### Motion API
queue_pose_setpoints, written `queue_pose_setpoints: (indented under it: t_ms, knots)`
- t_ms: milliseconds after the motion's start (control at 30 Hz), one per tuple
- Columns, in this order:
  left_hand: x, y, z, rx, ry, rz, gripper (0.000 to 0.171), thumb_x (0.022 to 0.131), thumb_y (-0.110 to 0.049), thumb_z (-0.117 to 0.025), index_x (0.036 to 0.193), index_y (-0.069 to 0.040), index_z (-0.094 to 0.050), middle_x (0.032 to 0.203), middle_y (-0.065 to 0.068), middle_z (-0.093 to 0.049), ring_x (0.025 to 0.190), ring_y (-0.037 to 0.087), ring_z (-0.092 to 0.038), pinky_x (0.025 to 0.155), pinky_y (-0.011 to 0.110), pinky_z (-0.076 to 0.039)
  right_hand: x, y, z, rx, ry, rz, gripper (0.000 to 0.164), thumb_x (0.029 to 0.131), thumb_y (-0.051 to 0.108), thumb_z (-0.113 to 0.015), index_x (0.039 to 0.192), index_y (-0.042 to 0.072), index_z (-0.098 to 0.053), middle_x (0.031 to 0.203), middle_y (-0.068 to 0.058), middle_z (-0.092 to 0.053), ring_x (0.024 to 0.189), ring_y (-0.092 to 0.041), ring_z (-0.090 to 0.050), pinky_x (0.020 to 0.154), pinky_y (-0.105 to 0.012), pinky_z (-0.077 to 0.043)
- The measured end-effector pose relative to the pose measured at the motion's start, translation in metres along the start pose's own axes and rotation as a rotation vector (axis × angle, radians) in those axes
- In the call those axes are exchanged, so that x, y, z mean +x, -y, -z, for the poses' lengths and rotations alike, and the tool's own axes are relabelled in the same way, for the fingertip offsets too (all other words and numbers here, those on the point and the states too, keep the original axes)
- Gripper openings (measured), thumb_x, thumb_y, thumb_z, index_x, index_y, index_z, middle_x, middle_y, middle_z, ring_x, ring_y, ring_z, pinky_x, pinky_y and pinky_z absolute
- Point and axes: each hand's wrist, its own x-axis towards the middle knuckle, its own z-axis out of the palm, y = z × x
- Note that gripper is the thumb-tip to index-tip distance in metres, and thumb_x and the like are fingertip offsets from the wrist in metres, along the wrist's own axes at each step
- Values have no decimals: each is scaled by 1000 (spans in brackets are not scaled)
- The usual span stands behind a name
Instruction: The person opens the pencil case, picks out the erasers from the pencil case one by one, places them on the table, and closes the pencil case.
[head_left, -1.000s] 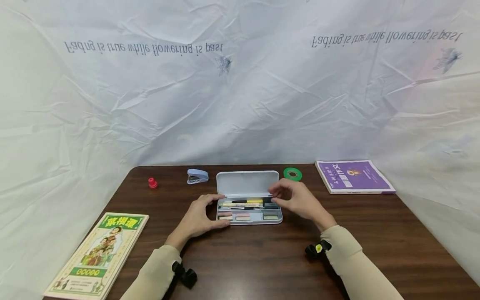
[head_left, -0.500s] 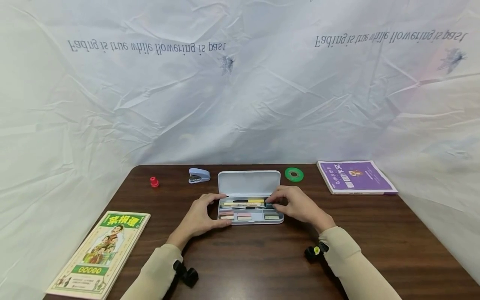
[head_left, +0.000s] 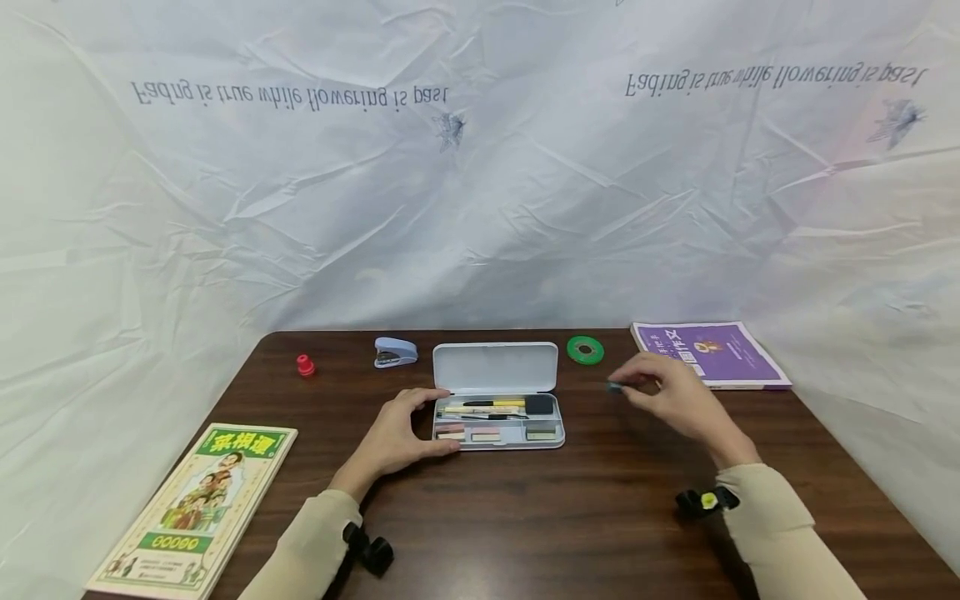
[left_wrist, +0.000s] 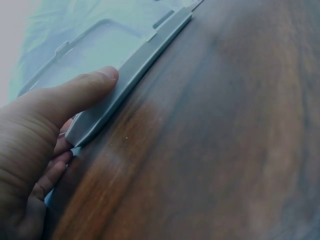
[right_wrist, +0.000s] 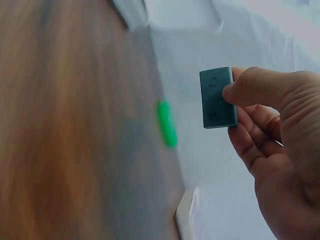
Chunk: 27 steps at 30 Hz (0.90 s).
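A pale pencil case [head_left: 495,368] lies with its lid up in the middle of the table. My left hand [head_left: 396,432] grips its left end, thumb at the front edge and fingers toward the back corner; the left wrist view shows the thumb on the case wall [left_wrist: 132,67]. Inside are a yellow-and-black pen [head_left: 498,403], other slim pens, a black block [head_left: 538,404] and several small pastel blocks [head_left: 486,434]. To the right of the case, my right hand [head_left: 678,400] pinches a small dark teal eraser [right_wrist: 217,97] between thumb and fingers, above the table.
Behind the case sit a light blue stapler [head_left: 395,352] and a green tape roll [head_left: 585,350]. A small red object [head_left: 305,365] is at the back left. A purple book [head_left: 708,354] lies back right, a green-and-cream book [head_left: 197,508] front left. A white sheet [head_left: 480,208] hangs behind the table.
My right hand has reached into the right end of the case, taken the dark eraser out and moved right with it. The left hand has stayed on the case.
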Motion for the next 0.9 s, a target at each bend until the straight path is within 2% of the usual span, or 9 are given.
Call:
queue_pose_setpoints:
  t_ms: [167, 300, 567, 800, 900]
  knots:
    - [0, 0, 1, -3, 7, -3, 84, 82, -57, -98, 154, -28, -68, 152, 5, -64, 134, 30, -61, 114, 62, -49, -27, -21, 10, -93, -2, -63, 29, 92, -6, -87, 109, 18, -86, 108, 3, -78, 98, -9, -71, 84, -22, -61]
    - [0, 0, 1, -14, 8, -3, 82, 83, -56, -98, 153, -27, -68, 151, 5, -64, 133, 30, -61, 113, 61, -50, -38, -34, 10, -148, 14, -91, 31, 91, -5, -88, 107, 22, -86, 106, 6, -78, 98, -12, -72, 84, -26, -60]
    - [0, 0, 0, -10, 13, 2, 83, 83, -58, -97, 154, -28, -67, 154, 6, -63, 138, 32, -60, 117, 63, -47, -39, -38, 12, -109, 134, -133, 30, 92, -7, -86, 103, 21, -85, 105, 7, -79, 98, -10, -71, 85, -30, -61]
    - [-1, -1, 0, -20, 11, 8, 81, 83, -57, -97, 153, -27, -68, 153, 5, -64, 137, 31, -60, 116, 63, -48, -38, -35, 12, -97, 155, -158, 24, 93, 0, -88, 104, 20, -85, 103, 8, -79, 95, -7, -70, 82, -29, -60]
    - [0, 0, 0, -19, 10, 10, 81, 83, -57, -97, 153, -28, -68, 152, 5, -64, 136, 30, -60, 115, 62, -48, -33, -29, 15, -102, 129, -171, 20, 95, 5, -89, 110, 18, -85, 106, 5, -79, 96, -9, -70, 83, -29, -59]
